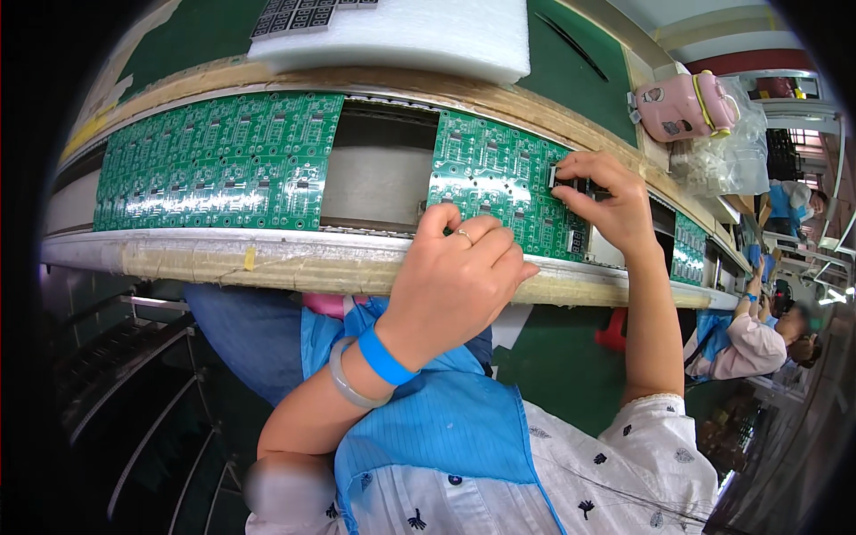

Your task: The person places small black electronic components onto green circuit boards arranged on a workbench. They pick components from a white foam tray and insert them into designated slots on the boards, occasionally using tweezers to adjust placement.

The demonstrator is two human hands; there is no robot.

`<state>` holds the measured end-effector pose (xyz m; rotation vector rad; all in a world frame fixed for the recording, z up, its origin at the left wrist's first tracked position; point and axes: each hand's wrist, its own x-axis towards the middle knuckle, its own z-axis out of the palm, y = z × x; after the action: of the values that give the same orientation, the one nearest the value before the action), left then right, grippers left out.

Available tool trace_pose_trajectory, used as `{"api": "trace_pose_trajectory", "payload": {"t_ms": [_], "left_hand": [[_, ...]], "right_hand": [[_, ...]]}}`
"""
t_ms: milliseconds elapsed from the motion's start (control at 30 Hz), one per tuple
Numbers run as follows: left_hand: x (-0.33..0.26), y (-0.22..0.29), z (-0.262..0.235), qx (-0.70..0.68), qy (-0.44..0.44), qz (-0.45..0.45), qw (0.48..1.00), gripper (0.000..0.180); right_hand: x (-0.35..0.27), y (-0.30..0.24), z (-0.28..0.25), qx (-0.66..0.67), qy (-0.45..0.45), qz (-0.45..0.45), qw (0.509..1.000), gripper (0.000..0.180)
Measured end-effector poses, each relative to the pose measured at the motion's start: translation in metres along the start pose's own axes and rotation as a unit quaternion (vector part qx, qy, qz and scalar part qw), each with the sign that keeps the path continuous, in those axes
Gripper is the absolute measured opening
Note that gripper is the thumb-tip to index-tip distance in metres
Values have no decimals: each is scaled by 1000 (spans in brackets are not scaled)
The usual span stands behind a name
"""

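My right hand (608,198) pinches a small black digit display (555,177) at the right part of a green circuit board (477,174). Thumb and forefinger are closed on it, and it touches or hovers just over the board; I cannot tell which. A second digit display (577,241) stands at the board's lower right corner. My left hand (468,267) is at the board's near edge, over the front rail. Its fingers are curled, and whatever they may hold is hidden beneath them.
More circuit boards (214,160) lie to the left, past a gap in the rail track. Behind, white foam (401,40) carries several digit displays (294,16). Black tweezers (572,45) lie on the green mat. A pink bottle (682,107) stands far right; co-workers (753,343) sit beyond.
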<state>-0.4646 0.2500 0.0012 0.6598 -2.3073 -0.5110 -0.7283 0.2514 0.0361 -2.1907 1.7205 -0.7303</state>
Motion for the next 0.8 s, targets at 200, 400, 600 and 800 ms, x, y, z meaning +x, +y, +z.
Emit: {"api": "trace_pose_trajectory", "payload": {"t_ms": [200, 400, 600, 800], "left_hand": [[-1, 0, -1, -4, -5, -4, 1000, 16], [-1, 0, 0, -4, -7, -6, 1000, 16], [0, 0, -1, -8, -7, -8, 1000, 16], [-1, 0, -1, -8, -10, -9, 1000, 16]], "right_hand": [[3, -3, -4, -17, -11, 8, 1000, 23], [1, -5, -4, -16, -3, 7, 1000, 22], [0, -8, -1, -35, 8, -3, 999, 20], [0, -11, -1, -59, 5, -12, 998, 19]]}}
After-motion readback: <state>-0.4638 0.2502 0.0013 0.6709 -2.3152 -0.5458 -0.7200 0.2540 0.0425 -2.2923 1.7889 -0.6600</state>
